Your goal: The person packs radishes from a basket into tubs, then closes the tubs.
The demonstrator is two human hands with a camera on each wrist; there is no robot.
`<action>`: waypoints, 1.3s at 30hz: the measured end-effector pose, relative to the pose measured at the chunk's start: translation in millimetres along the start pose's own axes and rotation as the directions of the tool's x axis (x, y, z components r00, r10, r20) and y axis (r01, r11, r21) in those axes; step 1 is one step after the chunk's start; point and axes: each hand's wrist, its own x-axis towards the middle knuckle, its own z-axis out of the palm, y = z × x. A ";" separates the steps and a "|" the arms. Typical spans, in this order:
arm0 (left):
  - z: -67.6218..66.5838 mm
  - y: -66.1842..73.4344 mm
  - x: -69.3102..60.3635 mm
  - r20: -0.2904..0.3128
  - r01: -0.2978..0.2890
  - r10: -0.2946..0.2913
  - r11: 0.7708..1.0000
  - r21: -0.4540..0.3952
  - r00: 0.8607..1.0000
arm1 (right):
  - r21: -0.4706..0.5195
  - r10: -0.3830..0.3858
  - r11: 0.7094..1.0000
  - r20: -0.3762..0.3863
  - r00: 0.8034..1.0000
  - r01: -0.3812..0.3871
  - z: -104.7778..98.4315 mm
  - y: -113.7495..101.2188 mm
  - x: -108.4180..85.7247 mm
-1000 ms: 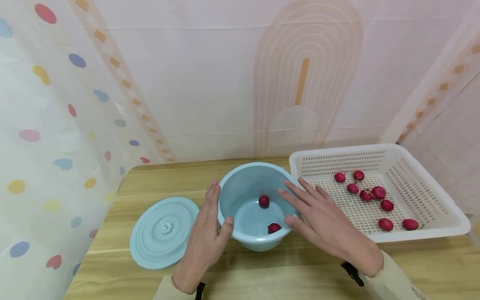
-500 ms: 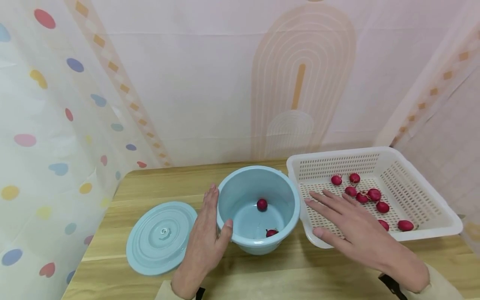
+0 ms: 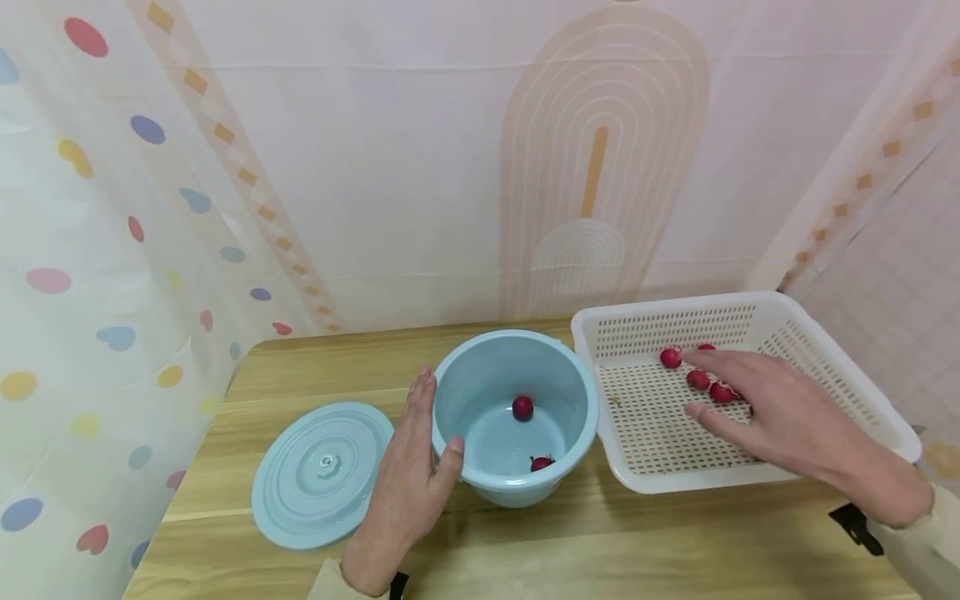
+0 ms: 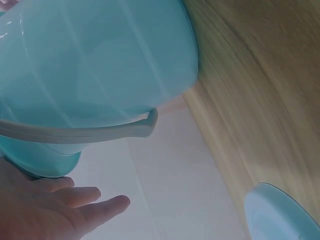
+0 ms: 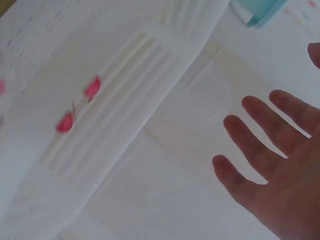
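A light blue bucket (image 3: 516, 350) stands upright with two red radishes (image 3: 522, 407) inside. My left hand (image 3: 405, 487) rests its straight fingers along the bucket's left side; the left wrist view shows its fingers (image 4: 80, 200) below the bucket (image 4: 100, 60) and its grey handle (image 4: 75, 134). My right hand (image 3: 795, 417) hovers with relaxed fingers over the white basket (image 3: 652, 479), holding nothing, and covers some of the radishes (image 3: 697, 380) there. In the right wrist view the hand (image 5: 280, 155) has spread fingers beside the basket (image 5: 115, 110).
A round light blue lid (image 3: 322, 475) lies on the wooden table (image 3: 555, 550), left of the bucket and beside my left forearm. The basket's left edge is close to the bucket's right side. A patterned curtain (image 3: 420, 167) hangs behind the table.
My right hand has moved right, from the bucket's rim to over the basket's radishes. My left hand has stayed at the bucket's side. The head view has shifted slightly.
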 end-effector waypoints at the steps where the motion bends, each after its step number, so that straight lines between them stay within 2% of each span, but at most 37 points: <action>1: -0.1 -0.2 -0.3 0.002 0.004 -0.004 1.000 0.002 1.000 | -0.008 0.007 1.000 0.002 1.000 -0.007 -1.9 3.8 2.1; 7: -0.4 -0.3 -1.5 0.006 0.022 -0.022 1.000 0.011 1.000 | -0.025 0.045 0.999 0.042 0.998 -0.044 -12.6 24.3 14.0; 15: -0.3 -0.9 -0.7 0.018 0.026 -0.026 1.000 0.003 1.000 | 0.007 0.105 0.994 0.103 0.989 -0.106 -21.8 46.4 30.4; 19: 0.0 -1.7 -0.3 0.018 0.026 -0.026 1.000 0.006 0.999 | 0.010 0.085 0.996 0.111 0.990 -0.087 -20.9 56.2 37.2; 26: -0.9 -2.8 -0.4 0.020 0.037 -0.037 0.999 0.003 0.999 | 0.069 0.068 0.994 0.173 0.983 -0.081 -17.0 70.8 48.2; 31: -1.6 -3.6 -1.0 0.030 0.049 -0.049 0.999 -0.001 0.998 | 0.101 0.066 0.991 0.227 0.972 -0.091 -10.1 78.5 55.8; 39: -2.1 -4.2 -1.8 0.025 0.045 -0.045 0.999 -0.024 0.999 | 0.186 0.123 0.963 0.337 0.933 -0.194 1.8 87.0 62.8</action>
